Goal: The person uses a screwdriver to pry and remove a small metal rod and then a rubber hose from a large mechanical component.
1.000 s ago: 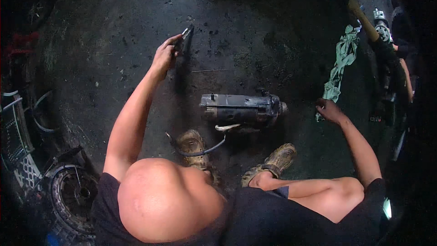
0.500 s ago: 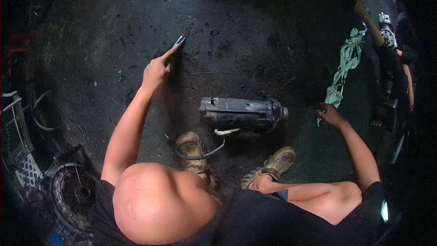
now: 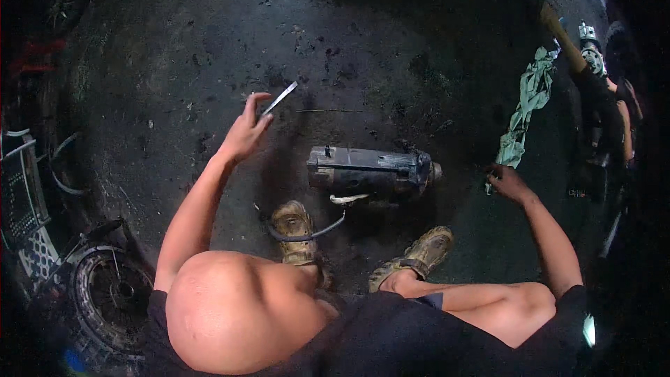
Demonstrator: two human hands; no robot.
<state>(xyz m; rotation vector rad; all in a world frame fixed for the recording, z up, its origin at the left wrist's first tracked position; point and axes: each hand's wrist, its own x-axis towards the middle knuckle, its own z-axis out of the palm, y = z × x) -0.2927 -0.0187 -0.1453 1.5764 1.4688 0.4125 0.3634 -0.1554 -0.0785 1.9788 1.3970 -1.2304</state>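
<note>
My left hand (image 3: 246,132) is raised over the dark floor, left of the black cylindrical unit, its index finger lifted. Between thumb and fingers it grips a slim silver metal tool (image 3: 282,98) with a flat end, tilted up to the right. The black cylindrical unit (image 3: 370,169) lies on its side in front of my feet, with a rounded end at its right. My right hand (image 3: 509,183) is low at the right, fingers curled, by the near end of a crumpled green cloth (image 3: 529,105). A small pale piece shows under its fingertips; its kind is unclear.
A thin rod (image 3: 324,110) lies beyond the unit. A dark hose (image 3: 310,239) and a white piece (image 3: 347,199) are near my left shoe (image 3: 293,227). A spoked wheel (image 3: 115,293) and a perforated metal frame (image 3: 26,195) stand at the left. Another person's limb (image 3: 624,129) shows far right.
My left hand has drawn back toward me, and the silver tool has come back with it, now pointing more to the right. My right hand has barely moved.
</note>
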